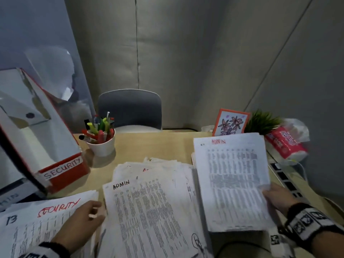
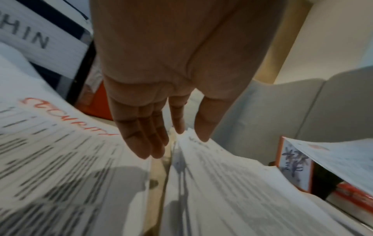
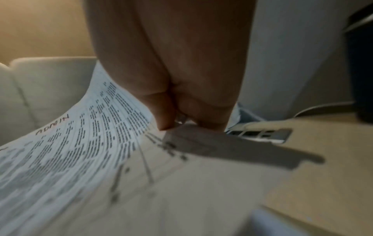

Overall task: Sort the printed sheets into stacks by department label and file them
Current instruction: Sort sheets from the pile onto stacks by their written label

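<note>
Paper: right hand pinches ADMIN sheet, clearest at wrist; left hand fingers straight, empty.

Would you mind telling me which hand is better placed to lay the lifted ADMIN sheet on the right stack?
Right: the right hand already pinches that ADMIN sheet above the stack, while the left hand rests beside the SECURITY sheets.

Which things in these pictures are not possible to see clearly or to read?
- Printed rows on the ADMIN sheet held by the right hand: blurred, head view.
- Second file box: label cut off by the left wrist view's edge.
- Lower sheets of the middle pile: covered by the top sheet.
- Right fingers: grip partly hidden by the palm.
</note>
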`<state>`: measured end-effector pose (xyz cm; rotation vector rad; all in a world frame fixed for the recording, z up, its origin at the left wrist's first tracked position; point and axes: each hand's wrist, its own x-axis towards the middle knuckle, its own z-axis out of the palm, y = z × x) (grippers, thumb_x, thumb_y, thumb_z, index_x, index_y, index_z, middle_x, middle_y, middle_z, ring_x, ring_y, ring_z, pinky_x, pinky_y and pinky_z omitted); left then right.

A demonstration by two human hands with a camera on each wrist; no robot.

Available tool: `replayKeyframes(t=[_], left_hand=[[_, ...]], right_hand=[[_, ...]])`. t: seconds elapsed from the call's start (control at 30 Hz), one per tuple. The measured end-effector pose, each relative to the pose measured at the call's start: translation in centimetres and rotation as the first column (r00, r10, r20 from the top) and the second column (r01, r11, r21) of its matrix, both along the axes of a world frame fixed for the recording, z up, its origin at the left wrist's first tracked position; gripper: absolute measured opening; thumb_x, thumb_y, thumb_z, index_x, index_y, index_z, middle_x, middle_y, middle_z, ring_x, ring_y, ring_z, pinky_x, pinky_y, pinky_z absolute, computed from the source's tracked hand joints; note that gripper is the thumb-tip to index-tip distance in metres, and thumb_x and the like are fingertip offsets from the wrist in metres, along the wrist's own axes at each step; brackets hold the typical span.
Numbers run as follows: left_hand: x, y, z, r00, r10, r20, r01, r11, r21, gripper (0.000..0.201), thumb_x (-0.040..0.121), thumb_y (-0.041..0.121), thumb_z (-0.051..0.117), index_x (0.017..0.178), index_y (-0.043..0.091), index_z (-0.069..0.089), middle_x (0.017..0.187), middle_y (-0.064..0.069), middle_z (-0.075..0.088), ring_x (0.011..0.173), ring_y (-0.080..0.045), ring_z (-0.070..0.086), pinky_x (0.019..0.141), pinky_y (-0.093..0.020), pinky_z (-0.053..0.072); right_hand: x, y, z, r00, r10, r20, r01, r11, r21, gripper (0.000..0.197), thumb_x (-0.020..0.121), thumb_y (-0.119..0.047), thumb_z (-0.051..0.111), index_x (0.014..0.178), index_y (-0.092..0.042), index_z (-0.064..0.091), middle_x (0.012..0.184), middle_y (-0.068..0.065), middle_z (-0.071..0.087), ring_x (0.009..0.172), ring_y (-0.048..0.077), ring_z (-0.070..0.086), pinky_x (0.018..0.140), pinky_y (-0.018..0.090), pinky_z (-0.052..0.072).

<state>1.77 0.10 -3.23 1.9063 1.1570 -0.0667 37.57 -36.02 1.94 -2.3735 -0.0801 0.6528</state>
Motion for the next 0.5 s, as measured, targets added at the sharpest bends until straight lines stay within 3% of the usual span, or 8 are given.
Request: replayKeyframes(t=[0.07,0.1,0.2,0.27,0.3,0.37,0.43,0.5], left_hand=[[-0.2,0.6,-0.9,0.996,0.037,-0.079,-0.039,0.999,-0.024,0.031,0.083,0.019,0.071,0.111,0.018,0.057,0.097,-0.005,0.065,0.084,-0.017,0.062,0.082,-0.036,0.050],[-0.2,0.7,-1.2,0.994,0.044,-0.103,-0.050,0.998,-0.048,0.033,0.082,0.018,0.072,0.112,0.016,0.057,0.093,-0.005,0.067,0.083,-0.019,0.064,0.083,-0.038,0.051],[0.5,0.5,-1.6,0.991,0.034,-0.130,-0.046,0.995,-0.090,0.034,0.081,0.020,0.074,0.111,0.015,0.057,0.088,-0.006,0.068,0.077,-0.021,0.067,0.079,-0.038,0.054],[1.0,0.1,-1.5,0.991,0.017,-0.135,-0.029,0.996,-0.090,0.033,0.083,0.027,0.072,0.110,0.019,0.055,0.090,-0.002,0.066,0.080,-0.017,0.065,0.075,-0.031,0.051],[1.2,-0.1,-1.5,0.990,0.000,-0.144,-0.013,0.996,-0.084,0.033,0.083,0.031,0.071,0.110,0.021,0.054,0.092,0.000,0.064,0.082,-0.013,0.063,0.072,-0.027,0.048],[1.4,-0.4,-1.5,0.985,-0.034,-0.170,0.022,0.997,-0.071,0.035,0.082,0.037,0.071,0.110,0.023,0.053,0.096,0.003,0.061,0.086,-0.010,0.059,0.073,-0.025,0.042],[1.5,-0.7,-1.8,0.982,-0.045,-0.182,0.033,0.997,-0.072,0.037,0.080,0.038,0.073,0.107,0.023,0.054,0.096,0.005,0.061,0.087,-0.010,0.057,0.073,-0.025,0.041],[1.6,-0.9,-1.9,0.982,-0.045,-0.185,0.035,0.998,-0.057,0.038,0.076,0.038,0.077,0.102,0.022,0.055,0.093,0.004,0.062,0.083,-0.009,0.058,0.068,-0.025,0.040]], right_hand=[[1.3,-1.5,0.6,1.000,-0.005,-0.003,0.005,0.993,-0.122,0.040,0.094,-0.020,0.047,0.057,-0.007,0.056,0.033,0.001,0.053,0.049,0.025,0.056,0.060,0.034,0.045],[1.9,-2.0,0.6,1.000,-0.018,-0.004,0.017,0.989,-0.145,0.046,0.093,-0.025,0.043,0.052,-0.007,0.052,0.028,0.001,0.047,0.045,0.025,0.053,0.060,0.033,0.042],[3.6,-2.8,-0.4,0.999,-0.027,0.017,0.031,0.974,-0.226,0.052,0.098,-0.023,0.039,0.049,-0.008,0.048,0.026,0.000,0.046,0.051,0.027,0.052,0.064,0.035,0.042],[4.3,-2.2,-1.0,0.999,-0.009,0.051,0.023,0.961,-0.275,0.047,0.099,-0.015,0.040,0.054,-0.009,0.050,0.040,0.003,0.058,0.063,0.027,0.054,0.062,0.031,0.039],[4.5,-1.7,-1.4,0.998,0.020,0.056,-0.003,0.955,-0.298,0.038,0.098,-0.012,0.042,0.062,-0.007,0.056,0.061,0.012,0.066,0.072,0.028,0.056,0.062,0.031,0.038],[4.7,-0.6,-2.5,0.996,0.081,0.034,-0.064,0.933,-0.355,0.019,0.095,-0.006,0.044,0.101,0.001,0.061,0.101,0.022,0.063,0.088,0.031,0.057,0.073,0.033,0.044],[5.1,-0.1,-4.5,0.996,0.091,-0.016,-0.091,0.928,-0.361,0.039,0.091,0.001,0.043,0.129,-0.002,0.047,0.106,0.020,0.059,0.090,0.032,0.057,0.079,0.037,0.047],[5.2,0.1,-6.3,0.996,0.081,-0.045,-0.091,0.927,-0.364,0.053,0.087,0.007,0.041,0.138,-0.006,0.037,0.115,0.023,0.057,0.090,0.031,0.055,0.078,0.036,0.046]])
